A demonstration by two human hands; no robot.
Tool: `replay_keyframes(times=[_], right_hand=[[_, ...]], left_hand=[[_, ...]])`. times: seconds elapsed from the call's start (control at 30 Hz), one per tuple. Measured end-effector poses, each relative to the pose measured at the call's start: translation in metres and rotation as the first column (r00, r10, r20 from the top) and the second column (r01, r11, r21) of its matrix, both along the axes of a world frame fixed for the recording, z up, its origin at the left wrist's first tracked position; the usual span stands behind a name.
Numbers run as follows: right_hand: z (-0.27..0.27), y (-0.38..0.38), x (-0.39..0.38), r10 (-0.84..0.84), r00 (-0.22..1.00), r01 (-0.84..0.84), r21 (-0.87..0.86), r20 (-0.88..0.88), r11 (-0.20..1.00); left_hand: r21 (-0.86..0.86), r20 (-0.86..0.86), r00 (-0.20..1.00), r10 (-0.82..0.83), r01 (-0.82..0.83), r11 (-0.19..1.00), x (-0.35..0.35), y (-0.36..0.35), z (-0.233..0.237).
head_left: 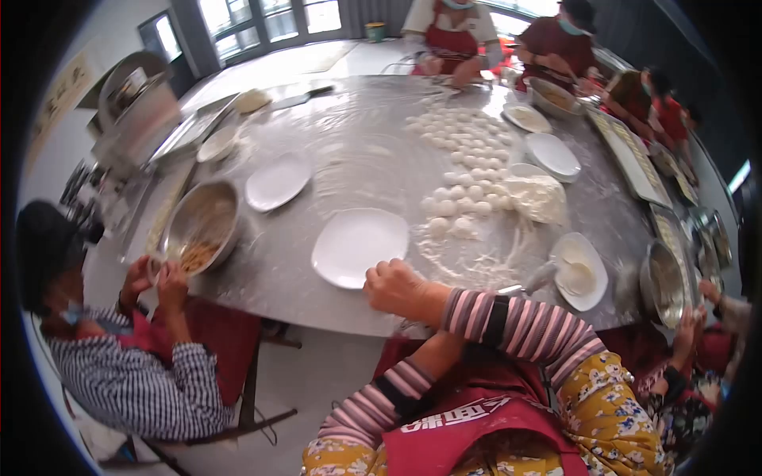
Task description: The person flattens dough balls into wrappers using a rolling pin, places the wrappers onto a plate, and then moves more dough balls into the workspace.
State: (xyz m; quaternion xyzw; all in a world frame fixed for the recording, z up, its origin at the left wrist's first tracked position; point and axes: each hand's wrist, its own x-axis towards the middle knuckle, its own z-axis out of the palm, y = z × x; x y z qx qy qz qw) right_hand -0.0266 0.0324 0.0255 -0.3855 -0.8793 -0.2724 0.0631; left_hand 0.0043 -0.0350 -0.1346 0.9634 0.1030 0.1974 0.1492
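My right hand (401, 290) is at the near edge of a white plate (359, 244), above the steel table. Its fingers are curled closed; whatever they may hold is hidden. Of my left hand (440, 351), only the wrist area shows, crossing under my right forearm, which covers the fingers. Beyond my right arm, many round white dough balls (475, 163) lie on the floured table (357, 159). A crumpled white cloth or plastic sheet (536, 198) lies beside them. Nearer me, an oval plate (591, 295) carries something white.
At left, a seated person holds a small pale item by a metal bowl (214, 208) with brownish filling. Another white plate (278, 181) lies nearby. Across the table, people in red aprons work near a bowl (553, 97). A long tray (631, 159) and another metal bowl (663, 278) stand at right.
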Motion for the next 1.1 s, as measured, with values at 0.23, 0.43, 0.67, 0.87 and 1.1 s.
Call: replay_keyframes(times=[0.23, 0.43, 0.67, 0.87, 1.1], right_hand=[[0.044, -0.104, 0.099, -0.311, 0.889, 0.350, 0.060, -0.335, 0.935], [0.029, -0.151, 0.190, -0.558, 0.145, 0.312, -0.497, -0.817, 0.810], [-0.014, -0.154, 0.186, -0.308, -0.310, 0.107, -0.354, -0.900, 0.929], [-0.022, -0.165, 0.184, -0.107, -0.003, 0.272, -0.104, -0.994, 0.957], [-0.017, -0.178, 0.172, -0.281, -0.228, 0.243, -0.334, -0.932, 0.911]], left_hand=[[-0.010, 0.146, 0.986, -0.083, 0.085, 0.996, -0.044, 0.009, 0.105], [-0.295, -0.133, 0.990, 0.036, -0.074, 0.953, -0.036, 0.044, 0.150], [-0.094, -0.068, 0.930, 0.362, -0.368, 0.925, 0.029, 0.144, 0.148], [-0.013, -0.186, 0.922, 0.339, -0.347, 0.938, 0.057, 0.139, 0.138], [-0.792, -0.243, 0.968, 0.058, -0.233, 0.564, 0.030, 0.091, 0.120]])
